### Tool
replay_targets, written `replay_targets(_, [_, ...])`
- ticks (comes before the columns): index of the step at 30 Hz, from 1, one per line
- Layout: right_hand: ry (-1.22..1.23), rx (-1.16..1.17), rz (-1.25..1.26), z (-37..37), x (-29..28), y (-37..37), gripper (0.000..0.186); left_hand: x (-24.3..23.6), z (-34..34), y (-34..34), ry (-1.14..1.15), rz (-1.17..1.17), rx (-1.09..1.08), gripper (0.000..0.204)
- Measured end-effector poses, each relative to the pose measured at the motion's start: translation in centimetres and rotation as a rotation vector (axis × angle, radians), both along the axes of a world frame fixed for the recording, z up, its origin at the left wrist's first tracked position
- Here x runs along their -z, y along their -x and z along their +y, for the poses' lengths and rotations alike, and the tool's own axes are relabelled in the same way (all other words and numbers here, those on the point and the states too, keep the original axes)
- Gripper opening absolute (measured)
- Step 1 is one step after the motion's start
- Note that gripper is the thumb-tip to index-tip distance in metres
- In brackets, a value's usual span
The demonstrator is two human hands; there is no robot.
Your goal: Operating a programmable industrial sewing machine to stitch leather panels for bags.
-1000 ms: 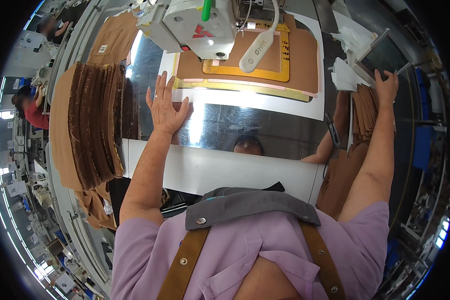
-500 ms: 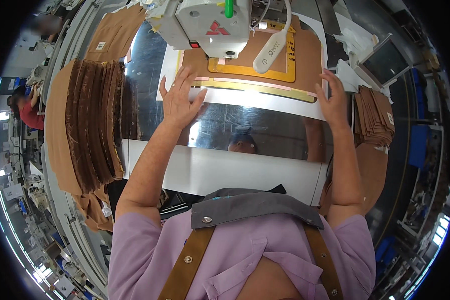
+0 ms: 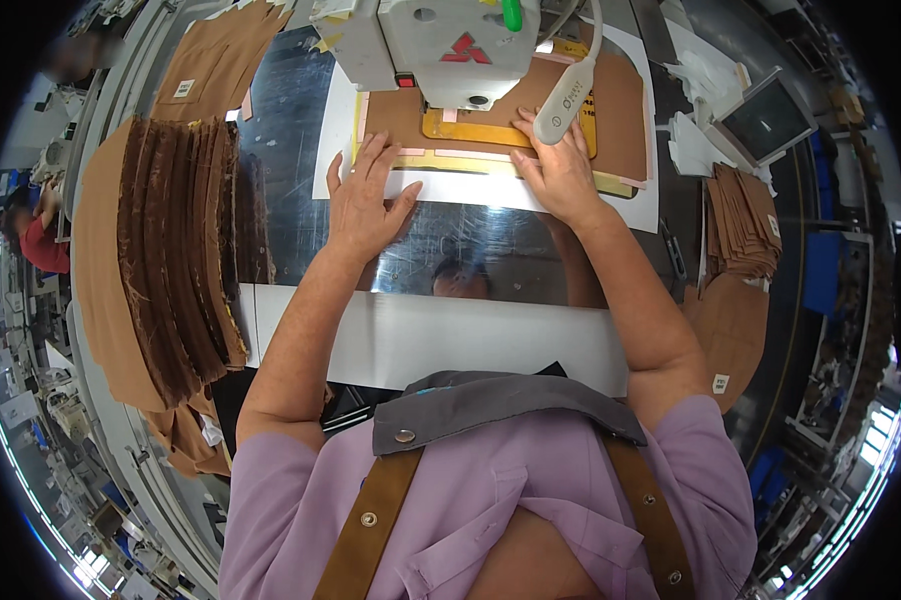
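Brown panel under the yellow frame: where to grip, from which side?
Likely best: pinch the brown panel by its right edge, coming from the right. It lies flat, and that margin extends beyond the yellow frame, clear of the machine head.

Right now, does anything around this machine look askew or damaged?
Two spots look untidy. The brown fabric stack left of the left hand has ragged, frayed-looking edges, and the white material beside the small screen lies crumpled, unlike the flat brown cloth under the machine head. I see no spill.
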State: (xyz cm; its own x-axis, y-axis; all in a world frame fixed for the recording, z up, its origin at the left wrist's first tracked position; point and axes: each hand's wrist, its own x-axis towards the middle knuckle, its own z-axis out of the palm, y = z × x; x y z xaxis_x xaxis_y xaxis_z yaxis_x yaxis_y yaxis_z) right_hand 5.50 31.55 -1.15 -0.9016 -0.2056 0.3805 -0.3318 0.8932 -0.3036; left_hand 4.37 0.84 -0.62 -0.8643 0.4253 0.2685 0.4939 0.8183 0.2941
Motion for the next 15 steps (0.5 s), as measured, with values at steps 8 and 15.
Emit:
replay_targets(8, [-0.078, -0.034, -0.156, -2.4, -3.3, 8.3, 0.029, 0.8, 1.9, -0.5, -0.061, 0.055, 0.09, 0.049])
replay_targets(15, [-0.088, 0.018, -0.183, -1.7, -1.5, 11.1, 0.028, 0.7, 2.0, 0.0, -0.062, 0.089, 0.125, 0.046])
